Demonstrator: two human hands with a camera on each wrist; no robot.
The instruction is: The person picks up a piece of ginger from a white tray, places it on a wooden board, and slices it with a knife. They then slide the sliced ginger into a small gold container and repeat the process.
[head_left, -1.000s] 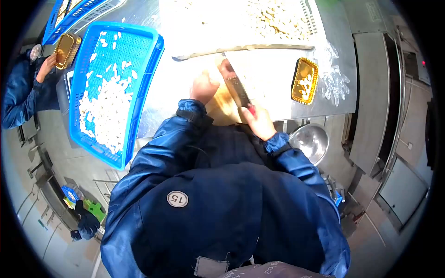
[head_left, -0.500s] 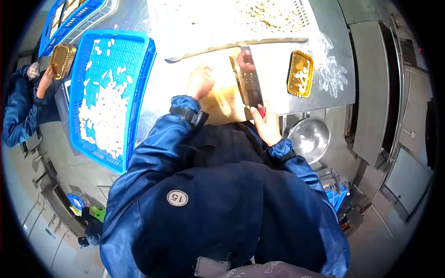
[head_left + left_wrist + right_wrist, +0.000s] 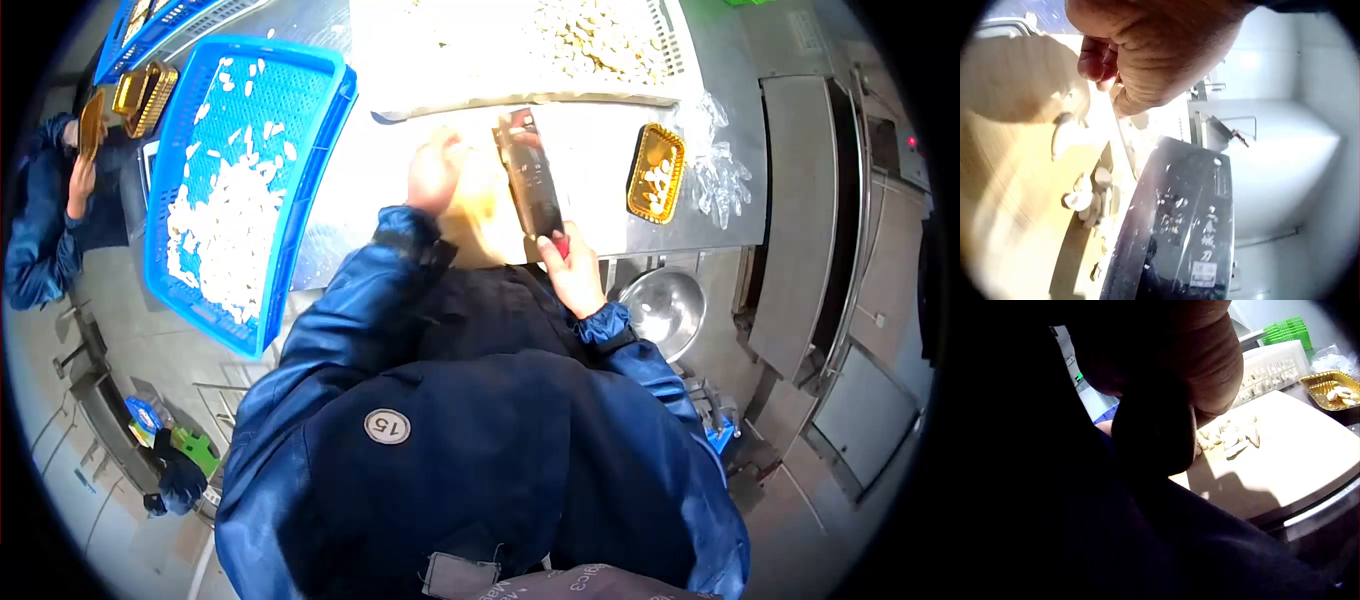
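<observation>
My right hand (image 3: pixel 575 275) grips the red handle of a cleaver (image 3: pixel 532 175), whose broad dark blade lies over the right part of the wooden cutting board (image 3: pixel 475 230). In the left wrist view the cleaver blade (image 3: pixel 1179 219) stands beside a small row of pale, mushroom-like slices (image 3: pixel 1091 200). My left hand (image 3: pixel 435 172) hovers above the board's left part, left of the blade. Its fingers (image 3: pixel 1092 65) curl inward, with nothing showing between them. A single pale piece (image 3: pixel 1060 140) lies below it. More cut pieces (image 3: pixel 1235 437) show in the right wrist view, where the cleaver's blade is hidden.
A blue basket (image 3: pixel 340 130) with many pale pieces stands left. Behind the board is a white crate (image 3: pixel 682 50) with more pieces. A gold tray (image 3: pixel 640 150) and crumpled clear plastic (image 3: pixel 722 180) lie right. A steel bowl (image 3: pixel 668 310) sits below the table edge. Another person (image 3: pixel 50 220) works far left.
The cleaver has moved right, away from my left hand, and its blade stands more upright in view. My left hand stays nearly in place. The other person has lifted a gold tray.
</observation>
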